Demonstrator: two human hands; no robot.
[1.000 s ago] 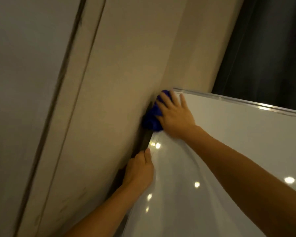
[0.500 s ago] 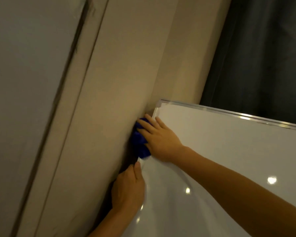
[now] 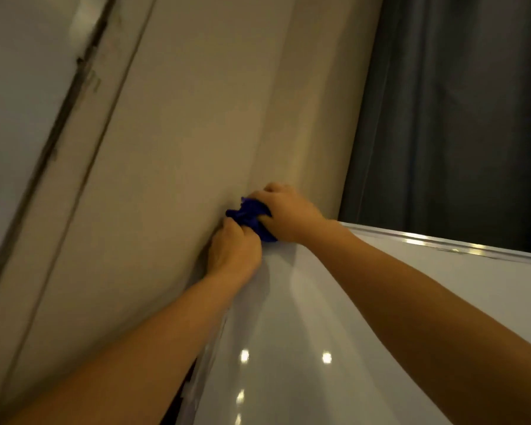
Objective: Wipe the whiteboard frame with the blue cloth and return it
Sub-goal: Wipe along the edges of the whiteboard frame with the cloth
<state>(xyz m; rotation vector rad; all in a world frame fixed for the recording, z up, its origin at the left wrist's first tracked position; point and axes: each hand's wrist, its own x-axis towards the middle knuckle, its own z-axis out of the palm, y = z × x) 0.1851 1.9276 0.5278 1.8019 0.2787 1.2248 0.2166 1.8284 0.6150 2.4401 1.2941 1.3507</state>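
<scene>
A crumpled blue cloth (image 3: 251, 218) sits at the upper left corner of the white whiteboard (image 3: 334, 317), against the beige wall. My right hand (image 3: 285, 214) is closed over the cloth from the right and covers the board's corner. My left hand (image 3: 235, 248) is just below it, with its fingers curled on the cloth's lower left part and on the board's left edge. The board's silver top frame (image 3: 448, 242) runs off to the right. The left frame strip (image 3: 210, 357) shows below my left forearm.
A beige wall (image 3: 178, 167) stands immediately left of the board. A dark grey curtain (image 3: 460, 118) hangs behind the board's top edge. A grey panel with a dark seam (image 3: 59, 127) runs diagonally at the far left. Ceiling lights reflect in the board.
My right hand carried the cloth up to the board's top left corner. My left hand slid up the left edge and now meets the cloth. The view tilted upward.
</scene>
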